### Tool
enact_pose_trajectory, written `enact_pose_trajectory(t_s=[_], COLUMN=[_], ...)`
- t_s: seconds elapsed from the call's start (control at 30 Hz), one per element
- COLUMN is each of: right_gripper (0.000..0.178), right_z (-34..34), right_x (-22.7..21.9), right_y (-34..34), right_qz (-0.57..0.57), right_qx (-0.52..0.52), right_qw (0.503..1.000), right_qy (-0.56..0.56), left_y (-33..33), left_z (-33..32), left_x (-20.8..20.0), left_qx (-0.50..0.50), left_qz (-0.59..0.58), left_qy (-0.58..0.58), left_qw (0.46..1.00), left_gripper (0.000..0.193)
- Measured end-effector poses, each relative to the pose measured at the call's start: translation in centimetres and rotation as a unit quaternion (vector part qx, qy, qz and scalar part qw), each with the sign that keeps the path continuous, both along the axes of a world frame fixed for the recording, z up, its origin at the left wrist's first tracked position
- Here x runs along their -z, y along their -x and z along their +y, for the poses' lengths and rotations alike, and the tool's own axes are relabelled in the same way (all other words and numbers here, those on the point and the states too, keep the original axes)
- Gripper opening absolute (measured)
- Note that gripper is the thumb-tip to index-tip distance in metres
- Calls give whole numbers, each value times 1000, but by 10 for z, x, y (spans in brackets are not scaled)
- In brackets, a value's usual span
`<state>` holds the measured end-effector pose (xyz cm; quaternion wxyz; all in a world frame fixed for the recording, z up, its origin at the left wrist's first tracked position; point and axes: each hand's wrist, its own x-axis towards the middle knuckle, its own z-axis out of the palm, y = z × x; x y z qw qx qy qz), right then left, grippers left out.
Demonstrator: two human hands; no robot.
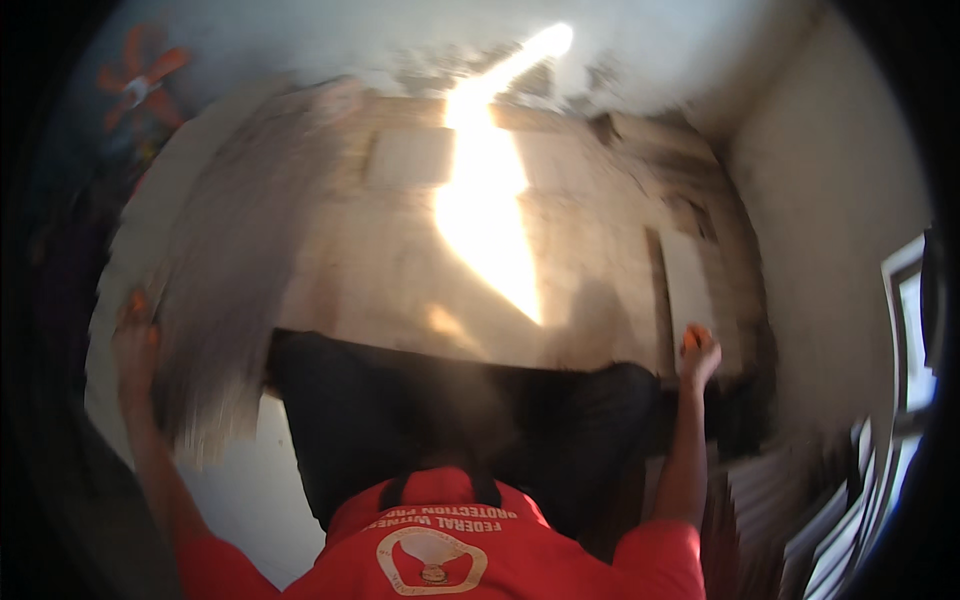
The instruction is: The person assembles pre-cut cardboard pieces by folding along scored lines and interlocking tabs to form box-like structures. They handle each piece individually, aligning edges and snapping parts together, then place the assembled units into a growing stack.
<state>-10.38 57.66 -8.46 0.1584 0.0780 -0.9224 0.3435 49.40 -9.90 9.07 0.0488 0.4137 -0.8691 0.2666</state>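
Note:
My left hand (136,328) is out at the far left, by the outer edge of a long greyish-purple sheet (245,230) with a ragged near end. Both are smeared by motion; whether the fingers touch the sheet is unclear. On the right, my right hand (700,357) is closed in a fist above the right side of a wide brown wooden surface (390,260). Anything inside that fist is hidden. Beside it lies a pale narrow strip (687,280) along a dark slot.
Bright sunlight (487,200) glares across the middle of the wooden surface. Pale walls (830,180) rise behind and to the right. An orange-bladed fan (140,85) is at the far left, a window (912,330) at the right. My dark-trousered legs (400,420) are against the near edge.

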Motion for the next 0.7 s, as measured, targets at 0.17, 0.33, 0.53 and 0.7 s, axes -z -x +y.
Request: enact_pose_trajectory(t_s=[0.17, 0.33, 0.53, 0.7], right_gripper=[48, 87, 71, 64], right_z=[-8, -33, -2, 15], right_x=[-5, -13, 30, -13], right_y=[5, 4, 35, 53], right_qz=[76, -176, -139, -133], right_qx=[-1, -39, -112, -96], right_qw=[984, 903, 896, 934], right_qy=[-164, -391, -407, -318], left_y=[-13, 29, 93, 165], left_z=[5, 26, 61, 114], left_x=[-45, -54, 3, 12], left_qx=[-52, 172, 249, 307], left_qz=[3, 67, 15, 97], left_qy=[-103, 26, 3, -52], left_qw=[993, 982, 968, 945], left_gripper=[39, 23, 17, 13])
